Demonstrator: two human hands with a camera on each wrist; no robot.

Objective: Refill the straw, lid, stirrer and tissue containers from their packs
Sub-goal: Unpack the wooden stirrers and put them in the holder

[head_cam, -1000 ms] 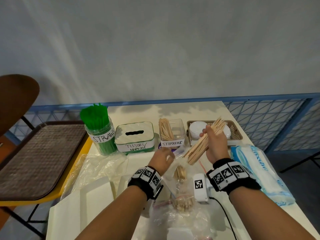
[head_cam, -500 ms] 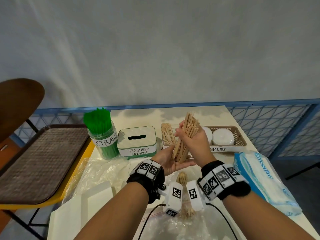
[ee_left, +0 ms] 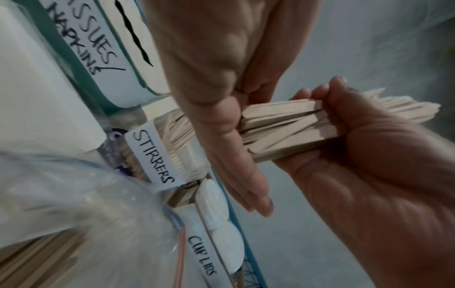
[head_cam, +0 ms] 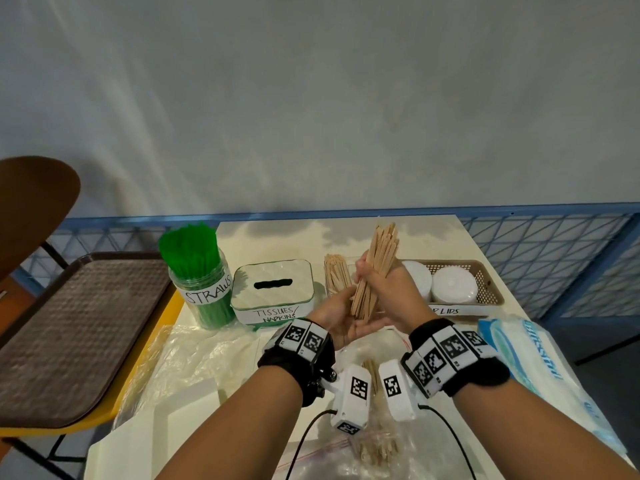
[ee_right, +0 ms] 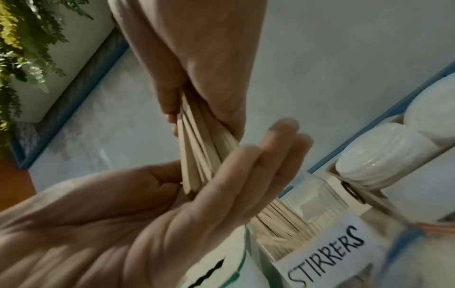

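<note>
head: right hand (head_cam: 388, 292) grips stirrer bundle (head_cam: 375, 268), now upright at frame centre, tilted a second ago; ends rest on flat open left hand (head_cam: 341, 317), squaring them for loading | left wrist: stirrers container (ee_left: 157, 155) lower left, part full | right wrist: left fingers (ee_right: 258, 165) straight under bundle ends

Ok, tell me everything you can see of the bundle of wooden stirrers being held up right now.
The bundle of flat, pale wooden stirrers stands nearly upright, leaning slightly right, its top ends fanned and uneven. The right hand grips it round the middle; its lower ends rest against the flat palm of the open left hand. It is held above the table, just in front of the clear container labelled STIRRERS, which already holds some sticks. The sticks look thin, smooth, unpainted.
</note>
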